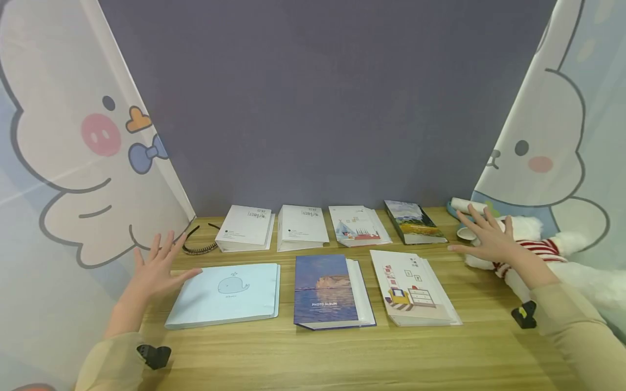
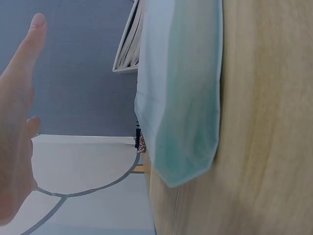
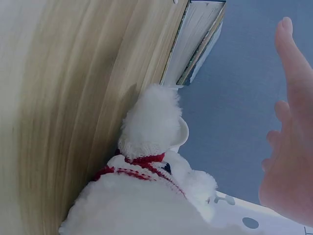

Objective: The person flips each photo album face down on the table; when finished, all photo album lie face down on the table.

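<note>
My left hand (image 1: 158, 269) is raised with spread fingers by the left edge of a pale blue photo album (image 1: 227, 296) with a whale on it; it holds nothing. In the left wrist view that album's end (image 2: 188, 112) fills the middle. My right hand (image 1: 491, 241), fingers also spread and holding nothing, hovers over a white plush toy (image 1: 525, 228) in a red-striped top. In the front row lie a blue album (image 1: 325, 288) marked PHOTO ALBUM and a white album (image 1: 411, 293) with a yellow armchair picture.
Behind stand two white albums (image 1: 244, 225) with black lettering, a white album (image 1: 357, 225) with a tent picture and a landscape-covered album (image 1: 415, 221). A dark headband (image 1: 200, 250) lies at left, a white roll (image 1: 467, 205) at back right. Cartoon curtains (image 1: 58, 136) flank the wooden table (image 1: 342, 358).
</note>
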Available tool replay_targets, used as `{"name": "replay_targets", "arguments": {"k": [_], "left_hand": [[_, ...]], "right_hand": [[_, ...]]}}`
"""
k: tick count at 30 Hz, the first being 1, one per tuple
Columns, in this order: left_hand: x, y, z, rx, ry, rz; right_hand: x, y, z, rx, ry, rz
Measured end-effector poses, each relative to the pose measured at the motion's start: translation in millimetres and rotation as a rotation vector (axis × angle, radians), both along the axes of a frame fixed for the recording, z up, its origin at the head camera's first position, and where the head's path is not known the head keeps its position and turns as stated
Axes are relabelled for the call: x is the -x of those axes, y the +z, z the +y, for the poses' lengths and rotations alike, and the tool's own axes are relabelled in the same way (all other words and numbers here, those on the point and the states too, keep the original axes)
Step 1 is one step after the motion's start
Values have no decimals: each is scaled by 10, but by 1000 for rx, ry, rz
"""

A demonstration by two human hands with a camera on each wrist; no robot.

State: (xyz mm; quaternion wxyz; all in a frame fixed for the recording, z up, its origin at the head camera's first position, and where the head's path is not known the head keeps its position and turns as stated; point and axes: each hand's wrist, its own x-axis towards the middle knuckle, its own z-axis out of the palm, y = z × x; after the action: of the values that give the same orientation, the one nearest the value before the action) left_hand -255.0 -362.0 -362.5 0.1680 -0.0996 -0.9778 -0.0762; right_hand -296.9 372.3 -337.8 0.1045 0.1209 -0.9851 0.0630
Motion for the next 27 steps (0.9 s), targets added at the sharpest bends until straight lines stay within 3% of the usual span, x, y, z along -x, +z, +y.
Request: {"name": "replay_targets", "arguments": {"k": [12, 17, 27], "left_hand": [[64, 124, 180, -68, -49, -35], [187, 183, 371, -112, -65, -104], [544, 172, 989, -231, -209, -80]], "right_hand": [[63, 118, -66, 38, 58, -67], [110, 184, -150, 82, 89, -67], [266, 127, -352, 159, 88, -21]]}}
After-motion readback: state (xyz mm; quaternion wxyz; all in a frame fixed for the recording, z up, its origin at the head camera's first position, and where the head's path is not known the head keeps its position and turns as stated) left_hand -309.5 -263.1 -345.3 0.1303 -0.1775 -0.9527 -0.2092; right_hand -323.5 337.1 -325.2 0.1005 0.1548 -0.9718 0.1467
